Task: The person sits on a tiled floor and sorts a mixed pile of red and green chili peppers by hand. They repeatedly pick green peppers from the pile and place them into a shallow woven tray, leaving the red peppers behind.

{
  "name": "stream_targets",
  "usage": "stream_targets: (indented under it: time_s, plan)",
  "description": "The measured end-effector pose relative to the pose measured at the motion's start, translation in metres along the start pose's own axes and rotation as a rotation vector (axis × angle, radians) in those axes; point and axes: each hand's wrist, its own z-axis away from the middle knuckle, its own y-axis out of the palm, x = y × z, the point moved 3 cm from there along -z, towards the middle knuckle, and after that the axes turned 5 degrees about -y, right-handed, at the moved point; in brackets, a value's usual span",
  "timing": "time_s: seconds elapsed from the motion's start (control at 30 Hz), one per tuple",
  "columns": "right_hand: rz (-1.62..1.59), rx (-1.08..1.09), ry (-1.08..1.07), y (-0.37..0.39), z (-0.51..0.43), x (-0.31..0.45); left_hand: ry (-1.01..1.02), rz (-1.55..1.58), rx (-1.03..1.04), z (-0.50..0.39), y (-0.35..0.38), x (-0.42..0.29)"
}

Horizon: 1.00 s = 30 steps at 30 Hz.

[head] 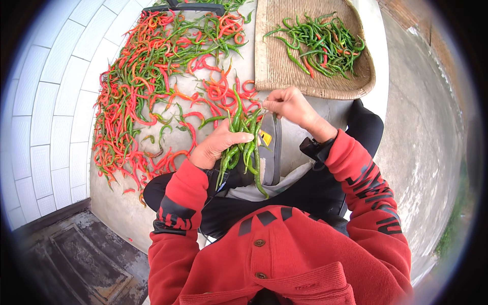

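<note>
My left hand (223, 144) is closed round a bunch of long green chili peppers (247, 146), which hang down over my lap. Just right of the bunch's stem ends, my right hand (291, 108) has its thumb and forefinger pinched together; a thin stem seems to be at the fingertips, but what they hold is too small to tell. Beyond the hands, loose red chili peppers (221, 91) lie on the concrete floor. A woven basket tray (272, 72) at the upper right bears a heap of mostly green chili peppers (324, 45).
A wide spread of red and green chili peppers (129, 103) covers the floor at left, along a white tiled wall (49, 106). A black bar-shaped object (187, 7) lies at its far end. Grey fabric (271, 152) is between my crossed legs. A dark worn door panel (84, 263) is at lower left.
</note>
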Motion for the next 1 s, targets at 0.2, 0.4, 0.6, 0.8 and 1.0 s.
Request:
stream_targets:
  time_s: [0.2, 0.4, 0.6, 0.8, 1.0]
  plan:
    - [-1.014, 0.023, 0.363, -0.004, -0.004, -0.021, 0.039, -0.081, 0.034, -0.016, -0.008, -0.012]
    - [0.364, -0.088, -0.355, -0.018, 0.006, 0.006, -0.005, 0.023, 0.01, -0.016, 0.005, -0.009]
    - [0.597, 0.381, -0.46, -0.018, 0.013, 0.012, -0.087, -0.051, 0.013, -0.015, -0.006, 0.003]
    - [1.083, 0.374, -0.687, 0.005, 0.014, 0.006, -0.048, -0.164, -0.006, -0.02, -0.012, 0.005]
    - [0.977, 0.043, -0.462, 0.01, 0.003, -0.009, -0.014, -0.07, -0.079, -0.022, -0.012, 0.005]
